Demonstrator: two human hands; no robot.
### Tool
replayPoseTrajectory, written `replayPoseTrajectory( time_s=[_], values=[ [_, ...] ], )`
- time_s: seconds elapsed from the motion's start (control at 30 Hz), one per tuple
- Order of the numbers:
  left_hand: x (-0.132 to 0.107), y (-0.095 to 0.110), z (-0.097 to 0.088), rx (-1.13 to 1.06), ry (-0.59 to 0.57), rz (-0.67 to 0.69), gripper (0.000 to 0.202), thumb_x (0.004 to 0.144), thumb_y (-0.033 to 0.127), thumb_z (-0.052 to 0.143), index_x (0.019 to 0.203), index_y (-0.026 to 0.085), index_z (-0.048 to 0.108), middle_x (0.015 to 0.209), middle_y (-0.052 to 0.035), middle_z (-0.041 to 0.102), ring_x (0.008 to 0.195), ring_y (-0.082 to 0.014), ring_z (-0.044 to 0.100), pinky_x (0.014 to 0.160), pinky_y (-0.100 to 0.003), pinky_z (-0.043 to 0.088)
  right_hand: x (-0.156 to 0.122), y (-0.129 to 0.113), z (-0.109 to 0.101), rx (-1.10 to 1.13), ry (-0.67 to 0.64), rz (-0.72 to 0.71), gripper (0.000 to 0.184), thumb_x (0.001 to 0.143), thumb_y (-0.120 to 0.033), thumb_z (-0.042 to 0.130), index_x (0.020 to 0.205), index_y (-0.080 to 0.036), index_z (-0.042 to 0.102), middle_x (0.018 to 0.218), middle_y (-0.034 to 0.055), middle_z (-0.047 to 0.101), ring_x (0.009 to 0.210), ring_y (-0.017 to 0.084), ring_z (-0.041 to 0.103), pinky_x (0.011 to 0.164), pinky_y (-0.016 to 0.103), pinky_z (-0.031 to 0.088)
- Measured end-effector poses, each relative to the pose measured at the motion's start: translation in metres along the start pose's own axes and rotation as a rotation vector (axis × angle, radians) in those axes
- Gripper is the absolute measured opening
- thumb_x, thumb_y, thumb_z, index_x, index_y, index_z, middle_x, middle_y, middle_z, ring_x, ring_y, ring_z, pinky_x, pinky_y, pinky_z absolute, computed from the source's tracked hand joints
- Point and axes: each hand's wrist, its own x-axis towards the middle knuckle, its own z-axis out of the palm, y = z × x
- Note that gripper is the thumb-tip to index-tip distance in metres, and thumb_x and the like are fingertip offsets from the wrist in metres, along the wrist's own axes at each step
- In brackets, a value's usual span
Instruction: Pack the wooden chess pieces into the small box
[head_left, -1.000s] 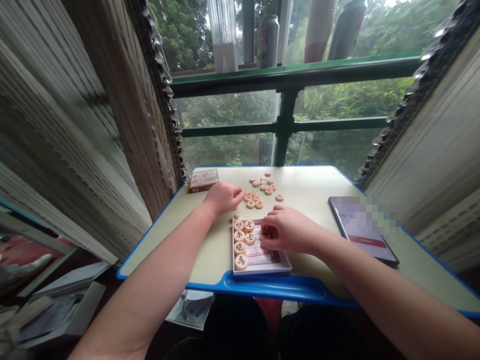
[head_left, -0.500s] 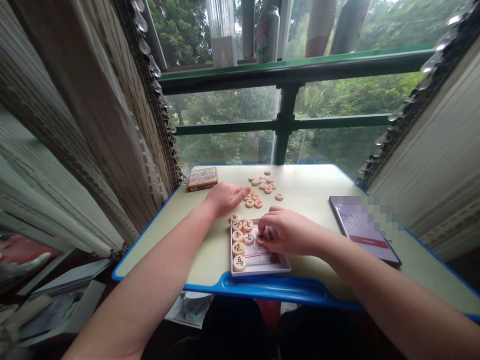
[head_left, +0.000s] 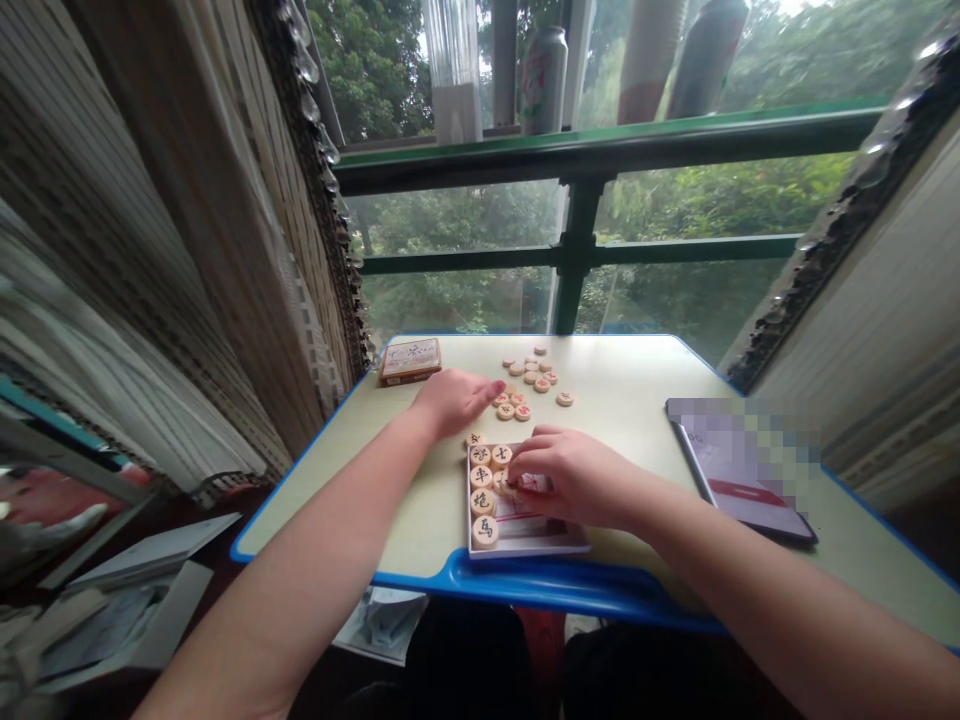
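My left hand (head_left: pixel 456 402) lies flat and open on the pale table top (head_left: pixel 375 510), its fingertips close to a loose group of round wooden Chinese chess pieces (head_left: pixel 529 385). My right hand (head_left: pixel 570 478) curves over a shallow white tray (head_left: pixel 529 548), fingers low among the pieces. Whether they grip one is hidden. Wooden pieces with black characters (head_left: pixel 484 490) stand in rows along the tray's left side. A single piece (head_left: pixel 474 440) lies just beyond the tray's far edge.
A small printed box (head_left: pixel 409 361) sits at the table's far left. A tablet with a blurred screen (head_left: pixel 750 490) lies at the right. The table has a blue rim (head_left: pixel 555 590). Bamboo blinds (head_left: pixel 187 250) flank a green-framed window (head_left: pixel 592 150), with cans on its sill.
My right hand has shifted left over the tray, closer to the rows of pieces. My left hand has slid slightly toward the loose group. The whole view has tilted a little.
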Motion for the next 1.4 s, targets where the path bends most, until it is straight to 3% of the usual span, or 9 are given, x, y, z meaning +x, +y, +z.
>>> replayPoseTrajectory(
  time_s=[0.3, 0.97, 1.4],
  values=[
    [-0.001, 0.002, 0.000, -0.029, -0.066, 0.040, 0.075, 0.088, 0.063, 0.005, 0.061, 0.017, 0.058, 0.064, -0.0066, 0.064, 0.061, -0.0171, 0.056, 0.053, -0.026, 0.026, -0.001, 0.012, 0.009, -0.012, 0.047, -0.069, 0.018, 0.084, -0.026, 0.057, 0.093, -0.023, 0.072, 0.092, 0.0061, 0.065, 0.076, 0.014, 0.056, 0.067, 0.025, 0.042],
    [0.000, 0.003, -0.002, -0.004, -0.070, 0.023, 0.075, 0.087, 0.065, 0.009, 0.063, 0.017, 0.061, 0.062, -0.0063, 0.063, 0.059, -0.0165, 0.054, 0.053, -0.026, 0.025, 0.001, 0.005, 0.006, -0.069, 0.029, -0.014, 0.008, 0.079, -0.020, 0.061, 0.085, -0.019, 0.067, 0.084, 0.0045, 0.063, 0.075, 0.014, 0.054, 0.064, 0.024, 0.039],
    [0.001, 0.001, -0.002, 0.000, -0.059, 0.040, 0.074, 0.087, 0.064, 0.011, 0.062, 0.016, 0.061, 0.062, -0.0065, 0.062, 0.058, -0.0160, 0.052, 0.052, -0.027, 0.024, 0.002, 0.003, 0.004, -0.121, 0.083, 0.016, 0.015, 0.083, -0.031, 0.057, 0.081, -0.018, 0.065, 0.075, 0.0042, 0.062, 0.068, 0.014, 0.052, 0.059, 0.024, 0.036]
  ],
)
